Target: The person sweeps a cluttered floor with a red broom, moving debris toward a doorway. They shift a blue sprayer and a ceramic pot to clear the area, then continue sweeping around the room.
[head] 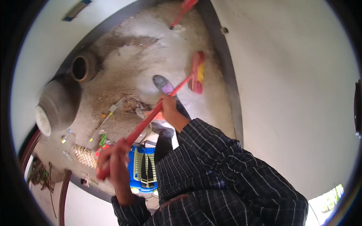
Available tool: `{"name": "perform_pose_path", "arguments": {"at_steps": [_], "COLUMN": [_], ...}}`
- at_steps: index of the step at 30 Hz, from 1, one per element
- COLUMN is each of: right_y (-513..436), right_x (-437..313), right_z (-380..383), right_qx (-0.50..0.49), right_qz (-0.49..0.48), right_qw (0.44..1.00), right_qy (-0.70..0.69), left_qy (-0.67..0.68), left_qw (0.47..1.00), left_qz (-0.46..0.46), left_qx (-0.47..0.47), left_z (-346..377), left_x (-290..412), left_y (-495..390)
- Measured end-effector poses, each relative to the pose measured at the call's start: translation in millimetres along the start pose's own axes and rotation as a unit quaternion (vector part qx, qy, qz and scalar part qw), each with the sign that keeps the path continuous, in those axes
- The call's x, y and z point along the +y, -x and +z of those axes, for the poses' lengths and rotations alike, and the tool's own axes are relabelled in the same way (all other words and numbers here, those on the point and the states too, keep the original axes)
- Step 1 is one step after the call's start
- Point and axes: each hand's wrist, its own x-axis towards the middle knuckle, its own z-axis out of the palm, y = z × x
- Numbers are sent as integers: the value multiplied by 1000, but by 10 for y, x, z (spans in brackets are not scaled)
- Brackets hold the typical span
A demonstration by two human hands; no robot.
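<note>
Both of my hands hold a broom with a red handle (144, 124). My left hand (116, 161) is wrapped around the upper end of the handle, at the lower left. Farther down the handle, my right hand (169, 108) grips it near the middle. The broom head (198, 73), with red and yellow bristles, is on or just above the concrete floor (152, 59), close to the right wall. My shoe (162, 83) is beside the lower handle. Dry brown debris (133, 103) lies in a heap left of my right hand.
Two pots, a large one (60, 101) with a pale lid and a smaller open one (82, 67), stand along the left wall. A thin stick (99, 127) lies on the floor. Near my legs is a blue plastic item (131, 169) with black straps. Another red pole (181, 17) is at the top.
</note>
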Motion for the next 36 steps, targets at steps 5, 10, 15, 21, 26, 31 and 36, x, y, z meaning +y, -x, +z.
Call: {"name": "perform_pose_path", "arguments": {"at_steps": [5,10,15,21,26,31,36], "right_y": [1036,1064,509,1188,871,360,529], "right_x": [-23,-278,-328,-272,-871,-1262,-886], "right_z": [670,974,1575,1847,2040,2819,2751], "right_qx": [-261,-233,-227,-327,-296,-283,-332], "right_qz": [-1,-13,1,97,31,71,39], "right_qw": [956,968,968,936,953,951,934], "right_qy": [137,93,105,90,-58,-105,127], "left_qy": [-94,-70,68,-36,-99,125,-68], "left_qw": [973,969,972,930,925,953,942], "left_qz": [175,231,182,332,365,266,285], "left_qx": [115,49,134,150,38,-76,164], "left_z": [-443,-410,-317,-462,-510,-220,-266], "left_x": [576,727,888,1260,1183,1561,1470], "left_y": [765,449,-435,-286,-1099,-2157,-1681]}}
